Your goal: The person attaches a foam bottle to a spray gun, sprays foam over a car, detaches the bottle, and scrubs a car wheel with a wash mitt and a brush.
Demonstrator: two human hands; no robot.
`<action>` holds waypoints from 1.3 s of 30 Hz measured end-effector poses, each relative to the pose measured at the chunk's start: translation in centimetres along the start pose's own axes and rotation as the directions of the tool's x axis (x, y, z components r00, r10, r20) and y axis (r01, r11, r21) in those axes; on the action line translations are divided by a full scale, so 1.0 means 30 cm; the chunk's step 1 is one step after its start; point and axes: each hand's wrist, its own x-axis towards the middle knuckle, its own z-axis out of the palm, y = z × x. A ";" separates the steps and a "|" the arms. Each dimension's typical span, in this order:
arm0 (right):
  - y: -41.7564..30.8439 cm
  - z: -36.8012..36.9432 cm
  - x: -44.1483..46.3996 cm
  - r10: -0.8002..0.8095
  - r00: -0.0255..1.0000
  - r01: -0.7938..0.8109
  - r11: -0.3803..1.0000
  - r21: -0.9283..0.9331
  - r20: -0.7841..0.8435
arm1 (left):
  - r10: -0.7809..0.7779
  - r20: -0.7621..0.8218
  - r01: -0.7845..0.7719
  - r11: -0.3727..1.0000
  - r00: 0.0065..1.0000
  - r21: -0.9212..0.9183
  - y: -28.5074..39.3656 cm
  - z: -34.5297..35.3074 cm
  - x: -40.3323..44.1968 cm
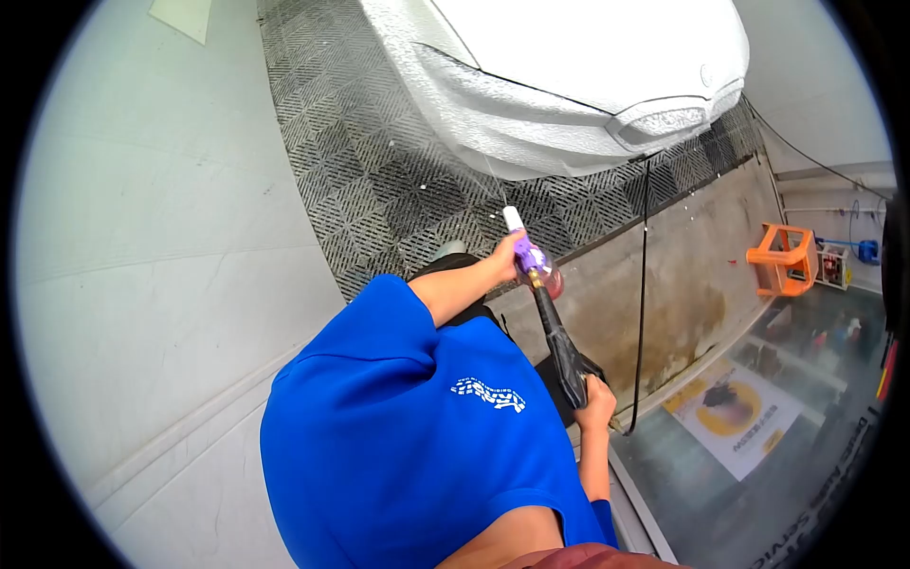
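Clearly, we have both hands on the sprayer: our left hand (509, 260) is wrapped around the purple body of the foam cannon (527, 254), and our right hand (595, 403) is closed around the rear of the black spray gun (559, 353), though we cannot tell whether a finger presses its trigger. The cannon sits at the gun's front end, its reddish bottle (554, 282) hanging to one side, and its white nozzle (513, 218) points at the lower edge of the car (569, 62), with a fine spray fanning out ahead of it. White foam coats the car's visible bodywork and lamp. Below it lies a floor of interlocking black and grey slatted tiles (374, 161), flecked with foam, which meets a pale wall (161, 237) on our left along a straight edge. On the other side, the tiles end at a strip of bare concrete (616, 313), stained brown in patches, and a black hose (644, 284) hangs across it, reaching down near our right hand. Farther right, an orange plastic stool (783, 261) stands near the wall, just beyond a glass panel (664, 465) bearing dark lettering and a white poster (735, 422) with a yellow circle.
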 end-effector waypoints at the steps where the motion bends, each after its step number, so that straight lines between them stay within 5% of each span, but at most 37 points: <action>1: 0.037 -0.027 -0.021 0.017 1.000 -0.017 1.000 -0.017 -0.004 | -0.016 0.000 0.016 0.999 1.000 0.045 -0.039 0.045 0.032; 5: 0.223 -0.065 -0.050 0.129 0.989 -0.126 0.991 0.043 -0.076 | -0.113 0.111 0.085 0.968 0.987 0.235 -0.094 0.305 0.020; 9: 0.370 -0.140 0.036 0.164 0.968 -0.151 0.985 0.081 -0.192 | -0.020 0.266 -0.132 0.830 0.964 0.542 -0.053 0.513 0.055; 13: 0.552 -0.135 0.137 0.059 0.935 -0.005 0.988 0.152 -0.351 | 0.080 0.325 -0.264 0.773 0.942 0.577 -0.071 0.746 0.041; 15: 0.645 -0.155 0.199 0.151 0.942 -0.086 0.972 0.219 -0.301 | 0.158 0.354 -0.350 0.731 0.922 0.586 -0.096 0.842 0.144; 18: 0.799 -0.136 0.247 0.144 0.903 -0.020 0.955 0.294 -0.404 | 0.078 0.418 -0.370 0.627 0.905 0.685 -0.122 1.039 0.232; 25: 1.090 -0.277 0.317 0.319 0.903 -0.174 0.884 0.435 -0.287 | -0.029 0.390 -0.307 0.565 0.920 0.766 -0.334 1.481 0.502; 33: 1.582 -0.407 0.461 0.452 0.856 -0.212 0.749 0.628 -0.250 | 0.032 0.423 -0.379 0.511 0.905 0.772 -0.620 1.887 0.875; 36: 1.766 -0.531 0.558 0.436 0.886 -0.179 0.634 0.752 -0.157 | 0.102 0.404 -0.390 0.554 0.909 0.736 -0.691 2.085 0.984; 38: 1.928 -0.542 0.608 0.446 0.892 -0.096 0.342 0.935 -0.071 | 0.103 0.437 -0.410 0.584 0.894 0.700 -0.718 2.193 1.089; 39: 1.970 -0.613 0.665 0.394 0.914 -0.079 0.415 0.906 -0.100 | 0.125 0.399 -0.395 0.573 0.908 0.718 -0.733 2.237 1.149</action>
